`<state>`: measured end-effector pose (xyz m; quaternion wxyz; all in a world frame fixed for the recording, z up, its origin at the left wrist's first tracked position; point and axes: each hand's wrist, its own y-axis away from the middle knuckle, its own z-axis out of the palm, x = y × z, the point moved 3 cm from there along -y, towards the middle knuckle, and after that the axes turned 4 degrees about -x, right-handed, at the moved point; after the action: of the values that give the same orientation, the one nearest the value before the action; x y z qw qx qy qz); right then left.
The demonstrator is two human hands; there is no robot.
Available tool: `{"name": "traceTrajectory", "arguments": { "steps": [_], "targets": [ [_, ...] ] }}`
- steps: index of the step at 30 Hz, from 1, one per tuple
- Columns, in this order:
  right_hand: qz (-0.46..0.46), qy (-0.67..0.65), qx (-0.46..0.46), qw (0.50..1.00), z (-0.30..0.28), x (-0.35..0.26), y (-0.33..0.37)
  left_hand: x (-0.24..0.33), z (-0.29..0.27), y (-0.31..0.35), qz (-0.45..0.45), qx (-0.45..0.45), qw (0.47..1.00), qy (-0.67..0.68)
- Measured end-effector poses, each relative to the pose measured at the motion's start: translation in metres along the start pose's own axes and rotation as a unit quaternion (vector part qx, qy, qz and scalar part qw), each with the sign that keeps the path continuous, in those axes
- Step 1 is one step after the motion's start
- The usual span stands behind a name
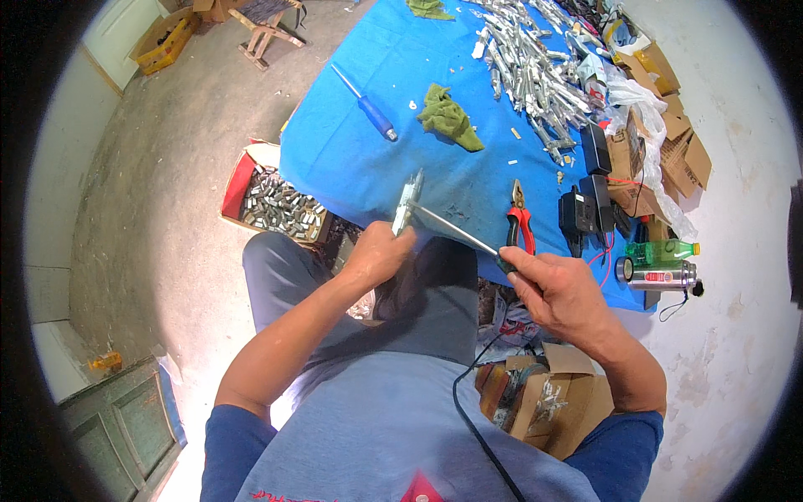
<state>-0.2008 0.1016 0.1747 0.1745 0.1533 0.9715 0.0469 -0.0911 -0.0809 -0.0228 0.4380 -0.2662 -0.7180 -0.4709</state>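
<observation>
My left hand (381,251) grips a small silvery metal part (408,201), held upright at the near edge of the blue table (360,159). A screwdriver with a long steel shaft (452,227) is in my right hand (556,289); its tip meets the metal part. Red-handled pliers (519,219) lie on the table just beyond my right hand.
A blue-handled screwdriver (368,107) and a green rag (447,117) lie mid-table. A heap of silvery metal parts (535,67) fills the far right. Black adapters (585,205), a green bottle (665,249), a steel flask (661,274) sit right. A box of metal parts (280,205) stands on the floor.
</observation>
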Motion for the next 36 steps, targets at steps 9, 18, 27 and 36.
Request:
{"name": "traceTrajectory", "arguments": {
  "steps": [9,18,27,36],
  "targets": [
    [0.216,-0.301,-0.078,0.926,0.009,0.022,-0.004,0.004,-0.009,-0.005,0.015,0.024,1.000,-0.003],
    [0.132,-0.225,0.027,0.965,0.046,0.034,0.017,0.016,-0.009,0.002,-0.016,-0.014,0.995,0.098],
    [-0.024,0.134,0.055,0.989,0.018,-0.003,0.012,0.002,-0.004,-0.005,0.000,-0.007,0.999,0.038],
    [0.085,-0.132,-0.046,0.987,0.004,0.015,-0.011,-0.002,-0.005,-0.010,0.004,0.015,0.999,-0.029]
  ]
}}
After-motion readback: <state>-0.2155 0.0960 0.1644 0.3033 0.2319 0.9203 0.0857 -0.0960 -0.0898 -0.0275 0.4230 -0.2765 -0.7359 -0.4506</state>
